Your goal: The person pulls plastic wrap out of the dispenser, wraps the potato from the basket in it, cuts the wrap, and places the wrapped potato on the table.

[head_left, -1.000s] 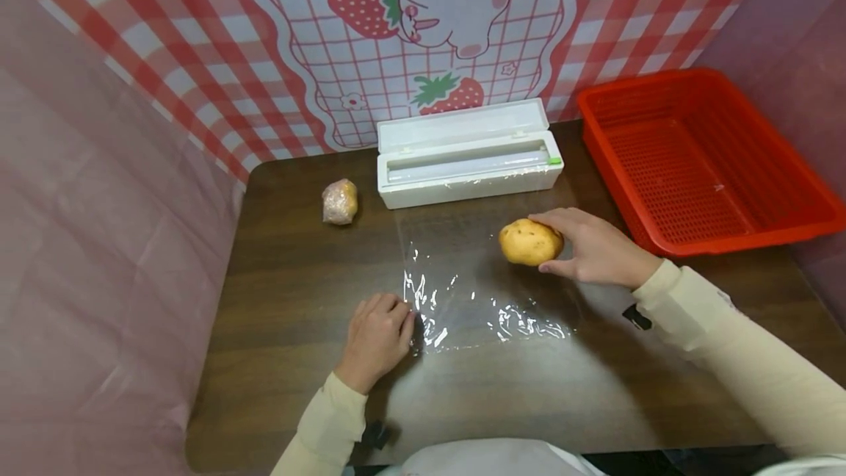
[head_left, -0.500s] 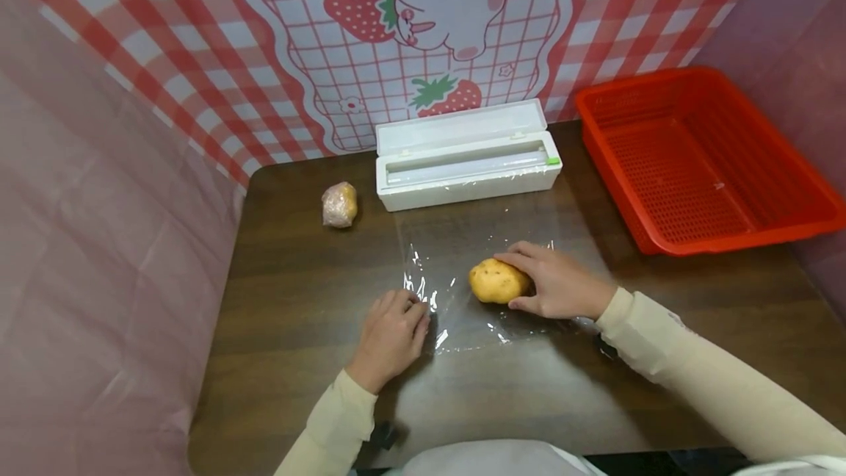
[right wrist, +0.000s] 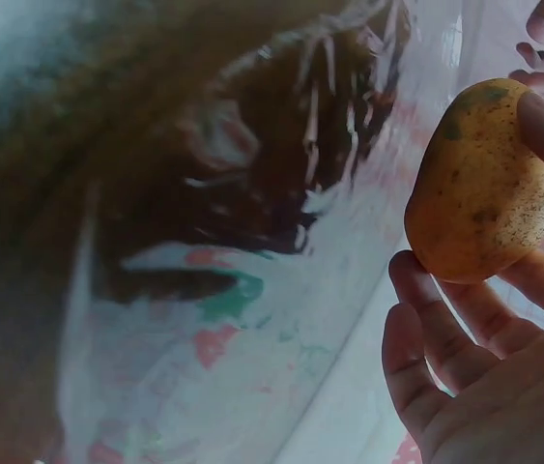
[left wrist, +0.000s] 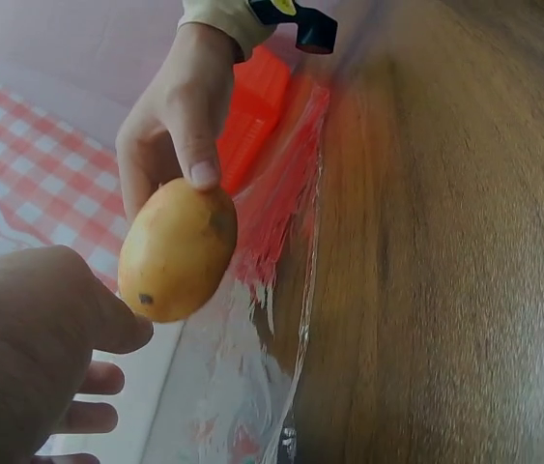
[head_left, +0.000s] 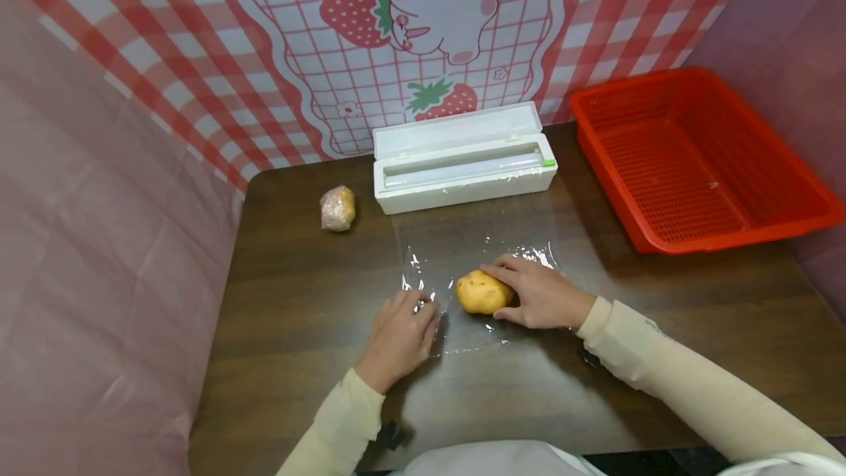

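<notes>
A yellow potato (head_left: pixel 482 292) is gripped from its right side by my right hand (head_left: pixel 538 296); the right wrist view shows thumb and fingers around the potato (right wrist: pixel 489 184). Beneath it, a sheet of clear plastic wrap (head_left: pixel 463 237) spreads over the table from the white wrap box. My left hand (head_left: pixel 399 336) is at the sheet's left edge, fingers loosely bent. In the left wrist view, the left thumb and fingers stand apart with nothing between them, and the thumb tip appears close to the potato (left wrist: pixel 180 251); whether they touch I cannot tell.
The white plastic wrap box (head_left: pixel 465 186), lid up, stands at the back of the wooden table (head_left: pixel 284 314). A film-wrapped potato-like lump (head_left: pixel 338 208) lies to its left. A red plastic basket (head_left: pixel 634 204) sits at the back right. A checkered cloth (head_left: pixel 165 42) hangs behind.
My right hand has carried the potato left and toward me, over the middle of the wrap. My left hand has shifted slightly right, nearer the potato.
</notes>
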`<state>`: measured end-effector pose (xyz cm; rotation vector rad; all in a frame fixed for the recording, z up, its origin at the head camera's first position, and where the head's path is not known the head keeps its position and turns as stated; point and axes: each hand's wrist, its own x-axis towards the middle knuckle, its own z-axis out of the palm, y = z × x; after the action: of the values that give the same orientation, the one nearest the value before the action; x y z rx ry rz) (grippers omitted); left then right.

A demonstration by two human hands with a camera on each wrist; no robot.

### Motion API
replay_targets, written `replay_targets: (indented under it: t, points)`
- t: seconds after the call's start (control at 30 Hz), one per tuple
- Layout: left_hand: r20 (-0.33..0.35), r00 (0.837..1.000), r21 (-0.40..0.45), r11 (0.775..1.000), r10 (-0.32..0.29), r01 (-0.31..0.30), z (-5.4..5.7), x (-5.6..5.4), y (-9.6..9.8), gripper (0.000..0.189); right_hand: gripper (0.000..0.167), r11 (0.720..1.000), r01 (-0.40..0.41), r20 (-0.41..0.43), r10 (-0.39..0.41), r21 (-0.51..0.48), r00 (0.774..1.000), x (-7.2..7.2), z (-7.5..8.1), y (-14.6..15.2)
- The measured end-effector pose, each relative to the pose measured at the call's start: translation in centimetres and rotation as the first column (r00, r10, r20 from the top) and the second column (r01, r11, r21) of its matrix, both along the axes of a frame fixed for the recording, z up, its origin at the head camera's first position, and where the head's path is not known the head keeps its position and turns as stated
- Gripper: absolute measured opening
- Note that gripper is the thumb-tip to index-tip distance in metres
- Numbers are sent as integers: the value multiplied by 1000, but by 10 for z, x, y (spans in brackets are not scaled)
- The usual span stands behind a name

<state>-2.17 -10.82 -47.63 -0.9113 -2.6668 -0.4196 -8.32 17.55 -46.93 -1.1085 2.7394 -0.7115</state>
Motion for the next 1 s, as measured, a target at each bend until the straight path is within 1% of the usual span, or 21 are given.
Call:
replay_targets:
  t: [0.27, 0.43, 0.57, 0.8, 1.0]
  points:
    - [-5, 999, -4, 999, -44, 44, -2, -2, 9, 19, 78, 1000, -18, -27, 18, 7, 999, 1, -4, 0]
    - [29, 998, -18, 998, -52, 52, -1, -2, 13, 17, 78, 1000, -10, -32, 10, 13, 999, 1, -6, 1]
    - [43, 998, -30, 998, -54, 55, -1, -2, 16, 18, 78, 1000, -4, -17, 4, 26, 1000, 1, -6, 1]
    - [59, 996, -82, 994, -72, 76, -6, 5, 17, 10, 81, 999, 6, -3, -6, 35, 1000, 10, -8, 2]
    - [89, 993, -142, 986, -71, 83, -12, 13, 16, 12, 89, 999, 33, -16, -33, 10, 999, 17, -13, 7]
